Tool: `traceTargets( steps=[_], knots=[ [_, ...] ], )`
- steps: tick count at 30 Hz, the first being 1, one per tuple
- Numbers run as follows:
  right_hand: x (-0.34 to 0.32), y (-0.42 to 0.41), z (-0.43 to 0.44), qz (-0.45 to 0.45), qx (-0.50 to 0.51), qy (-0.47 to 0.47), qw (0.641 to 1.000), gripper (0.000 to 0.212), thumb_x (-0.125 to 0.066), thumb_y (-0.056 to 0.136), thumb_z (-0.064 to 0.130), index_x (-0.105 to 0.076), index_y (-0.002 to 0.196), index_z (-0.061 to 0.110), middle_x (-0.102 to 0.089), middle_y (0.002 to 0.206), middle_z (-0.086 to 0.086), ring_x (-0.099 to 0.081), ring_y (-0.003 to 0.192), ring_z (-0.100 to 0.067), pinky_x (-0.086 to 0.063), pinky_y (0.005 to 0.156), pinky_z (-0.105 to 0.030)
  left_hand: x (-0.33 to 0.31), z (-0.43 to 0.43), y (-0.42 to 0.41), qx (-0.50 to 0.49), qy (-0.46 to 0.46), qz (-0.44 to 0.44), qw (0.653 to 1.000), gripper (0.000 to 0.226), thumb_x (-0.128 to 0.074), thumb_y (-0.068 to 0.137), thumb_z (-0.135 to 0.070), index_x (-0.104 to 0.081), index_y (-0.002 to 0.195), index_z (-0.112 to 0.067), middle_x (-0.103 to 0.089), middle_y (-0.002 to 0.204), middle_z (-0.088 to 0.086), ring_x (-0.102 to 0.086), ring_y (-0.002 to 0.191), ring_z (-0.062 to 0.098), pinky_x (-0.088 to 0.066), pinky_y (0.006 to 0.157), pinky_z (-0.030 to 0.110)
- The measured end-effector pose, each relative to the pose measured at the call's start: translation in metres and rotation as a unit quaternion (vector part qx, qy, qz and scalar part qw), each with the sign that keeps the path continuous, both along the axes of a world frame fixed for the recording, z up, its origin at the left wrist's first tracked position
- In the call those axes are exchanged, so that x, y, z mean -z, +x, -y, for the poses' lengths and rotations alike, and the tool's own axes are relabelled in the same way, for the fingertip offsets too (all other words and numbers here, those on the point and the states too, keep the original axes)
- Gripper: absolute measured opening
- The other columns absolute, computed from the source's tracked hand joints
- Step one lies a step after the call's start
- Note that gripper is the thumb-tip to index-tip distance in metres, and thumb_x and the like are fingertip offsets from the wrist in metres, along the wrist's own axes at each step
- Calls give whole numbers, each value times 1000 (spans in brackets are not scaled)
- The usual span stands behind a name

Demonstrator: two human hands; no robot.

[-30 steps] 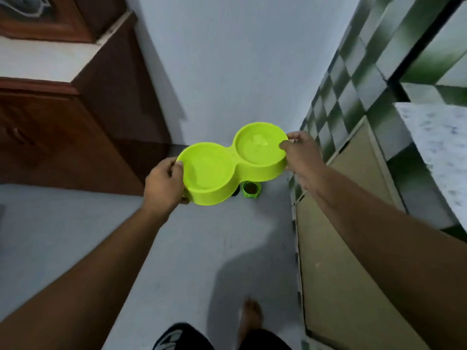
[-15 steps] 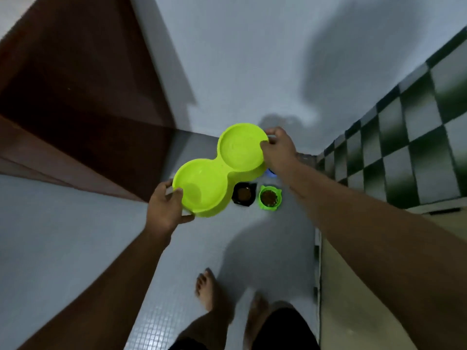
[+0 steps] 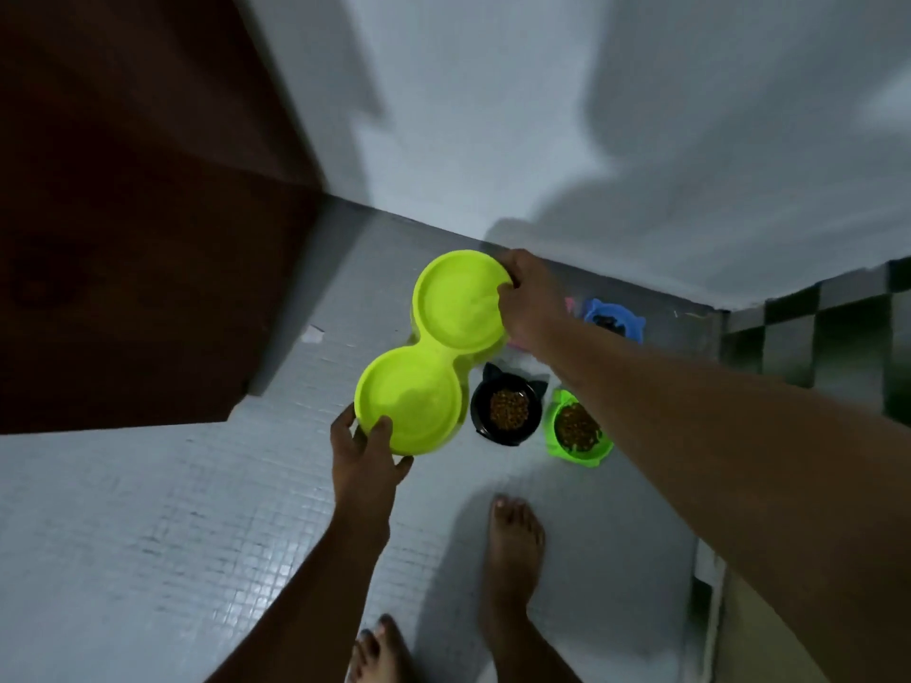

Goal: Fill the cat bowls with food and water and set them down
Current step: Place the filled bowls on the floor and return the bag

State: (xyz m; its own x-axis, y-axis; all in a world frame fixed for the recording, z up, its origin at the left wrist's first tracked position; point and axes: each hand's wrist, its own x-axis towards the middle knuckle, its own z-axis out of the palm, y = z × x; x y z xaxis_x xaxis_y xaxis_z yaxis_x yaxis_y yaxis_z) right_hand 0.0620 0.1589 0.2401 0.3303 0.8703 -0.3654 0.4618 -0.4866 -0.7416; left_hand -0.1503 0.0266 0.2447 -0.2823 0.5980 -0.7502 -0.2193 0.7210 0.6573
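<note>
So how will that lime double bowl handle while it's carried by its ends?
Probably stiff: the double bowl spans between left hand and right hand without sagging. Likely light, since fingertip grips at the rims suffice. Its shallow wells could spill if tilted; contents are unclear.

Both hands had the lime-green double bowl (image 3: 409,401) over the tiled floor (image 3: 172,534): left hand (image 3: 365,460) gripping the near end, right hand (image 3: 532,303) curled over the far rim. Just beside it sat a black cat-eared bowl (image 3: 479,416) and a green bowl (image 3: 577,456), both holding kibble (image 3: 508,406). A blue bowl (image 3: 628,321) by the wall possibly held some too.
</note>
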Motion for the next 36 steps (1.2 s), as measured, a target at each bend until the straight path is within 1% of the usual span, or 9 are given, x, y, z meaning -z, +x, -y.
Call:
traceTargets(
  steps=[4, 8, 13, 17, 20, 24, 29, 32, 36],
  knots=[
    [116, 14, -37, -1, -30, -18, 999, 44, -44, 70, 3, -66, 102, 23, -71, 100, -3, -66, 97, -25, -55, 84, -44, 82, -24, 19, -9, -14, 7, 1000, 46, -56, 103, -8, -43, 144, -21, -44, 135, 3, -52, 120, 28, -55, 96, 56],
    [166, 12, -57, 37, -35, -9, 999, 33, -51, 84, -1, -67, 109, 16, -68, 108, -5, -59, 101, -18, -40, 78, -25, 147, -38, 25, 0, -21, 2, 1000, 49, -57, 102, -8, -41, 146, -21, -43, 136, 2, -51, 119, 25, -53, 100, 56],
    [229, 10, -69, 28, -31, -7, 999, 34, -53, 90, -2, -65, 119, 12, -65, 123, -10, -57, 117, -26, -45, 99, -33, 204, -51, 24, 14, -26, -1, 1000, 51, -59, 101, -9, -43, 148, -21, -44, 135, 2, -51, 118, 25, -53, 100, 55],
    [267, 11, -81, 18, -21, -4, 1000, 40, -52, 90, -1, -63, 126, 12, -64, 128, -10, -56, 123, -27, -43, 105, -35, 241, -63, 26, 53, -26, -8, 998, 33, -61, 100, -15, -55, 129, -28, -54, 118, 0, -58, 105, 18, -57, 94, 50],
    [280, 12, -87, -5, -24, -23, 999, 50, -47, 86, -6, -61, 130, 13, -61, 133, -9, -54, 125, -23, -42, 106, -32, 255, -65, 29, 87, -35, -28, 995, 29, -71, 83, -36, -61, 110, -36, -58, 108, -5, -61, 100, 18, -56, 96, 55],
    [291, 14, -88, -19, -34, -40, 998, 63, -41, 70, -2, -63, 126, 17, -63, 127, -7, -56, 119, -24, -47, 100, -32, 280, -63, 28, 106, -40, -57, 992, 82, -69, 60, -62, -56, 134, -30, -59, 124, -1, -59, 120, 29, -52, 103, 59],
    [295, 12, -90, -20, -39, -46, 998, 62, -44, 78, -6, -56, 134, 18, -55, 138, -8, -50, 127, -24, -39, 100, -27, 262, -68, 31, 171, -39, -92, 980, 69, -71, 78, -53, -54, 139, -26, -63, 129, 9, -60, 119, 35, -53, 96, 48],
    [271, 11, -83, -11, -43, -21, 999, 55, -52, 84, -5, -54, 136, 12, -54, 138, -10, -49, 127, -23, -38, 96, -22, 245, -72, 30, 177, -77, -162, 968, 75, -64, 98, -38, -31, 159, -9, -48, 155, 18, -46, 141, 36, -40, 108, 42],
    [228, -5, -56, 22, -73, 41, 996, 46, -66, 84, -1, -58, 129, 4, -58, 133, -14, -54, 122, -27, -34, 96, -19, 205, -91, 19, 237, -70, -236, 940, 82, -68, 96, -33, -26, 160, -5, -42, 157, 23, -44, 143, 37, -38, 110, 37]
  ],
)
